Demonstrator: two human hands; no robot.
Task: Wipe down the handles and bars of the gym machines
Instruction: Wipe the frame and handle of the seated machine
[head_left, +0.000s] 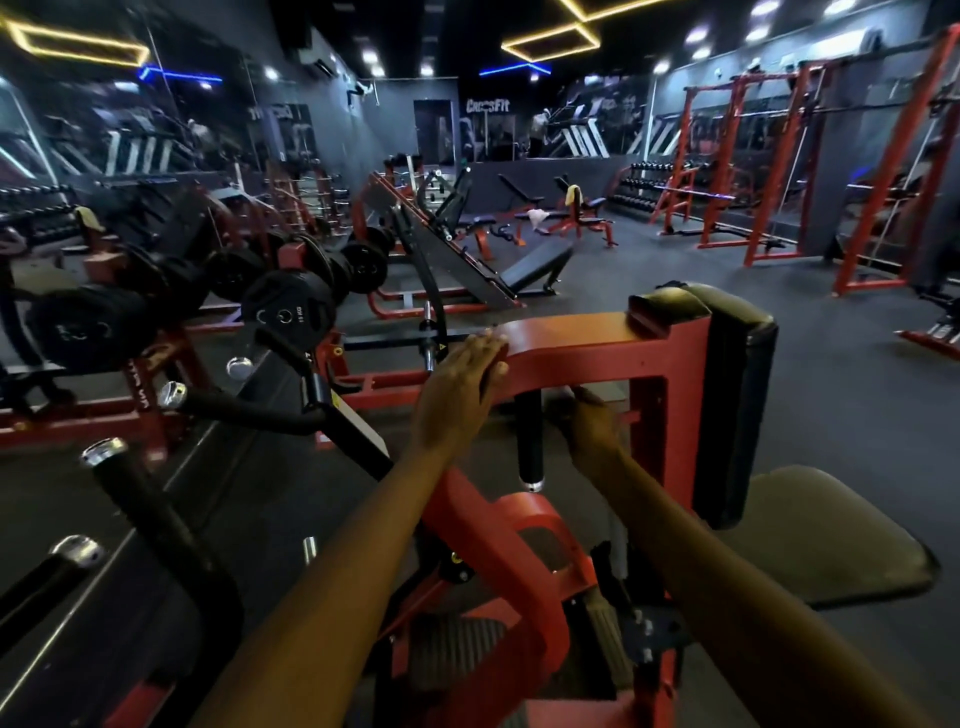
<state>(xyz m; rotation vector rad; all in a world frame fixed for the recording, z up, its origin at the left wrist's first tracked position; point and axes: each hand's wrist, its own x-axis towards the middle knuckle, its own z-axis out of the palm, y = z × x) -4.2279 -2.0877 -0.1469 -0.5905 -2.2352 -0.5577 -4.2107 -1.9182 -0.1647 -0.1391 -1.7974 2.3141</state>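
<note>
Handle (530, 441), black grip, is hanging under the red frame (587, 353) at centre. Your left hand (462, 384) is resting flat, fingers straight, on the frame; your right hand (589, 423) is reaching beside the handle, grip unclear.

black handle (530, 441) hanging between both hands, red frame (587, 358) overhead

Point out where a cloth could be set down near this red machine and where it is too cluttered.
Free: the flat top of the red frame, between the left hand and the chest pad; also the seat pad at right. Crowded: under the frame, where the right hand sits beside the black handle, and left among the plate-loaded arms.
</note>
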